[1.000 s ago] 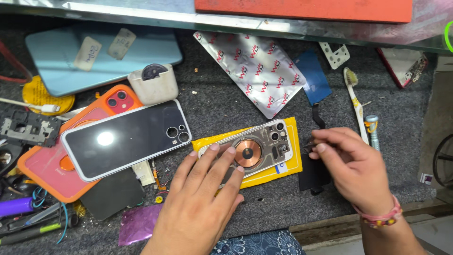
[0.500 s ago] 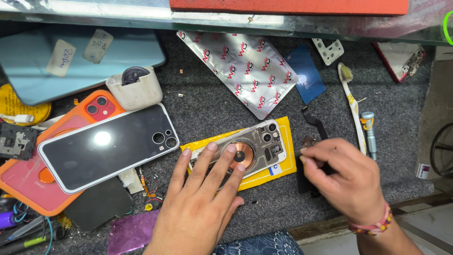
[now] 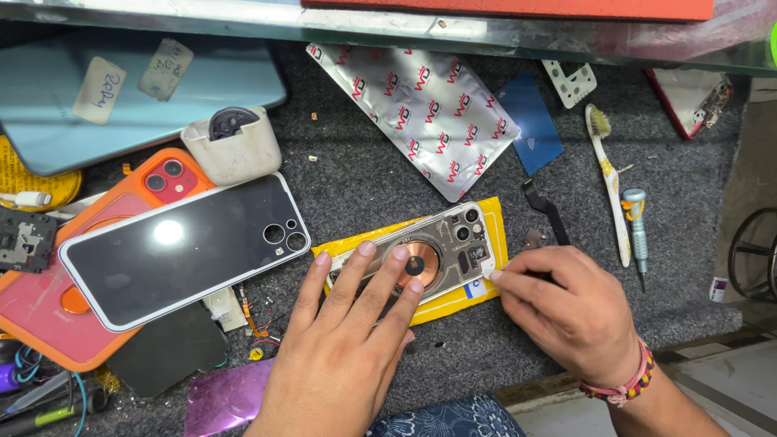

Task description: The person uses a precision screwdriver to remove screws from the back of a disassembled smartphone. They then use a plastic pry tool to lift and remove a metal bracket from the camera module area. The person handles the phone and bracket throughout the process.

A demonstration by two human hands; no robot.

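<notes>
Right hand (image 3: pixel 571 311) shifted onto phone housing (image 3: pixel 441 251) corner, fingers pinched, left hand (image 3: pixel 352 340) flat, fingers spread, pressing it

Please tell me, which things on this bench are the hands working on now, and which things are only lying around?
In use:
- left hand, pressing flat on the opened phone housing
- right hand, fingertips at the housing's corner
- yellow pad beneath the housing

Lying about:
- black back glass
- orange phone case
- silver foil pouch
- toothbrush
- small screwdriver
- blue sheet
</notes>
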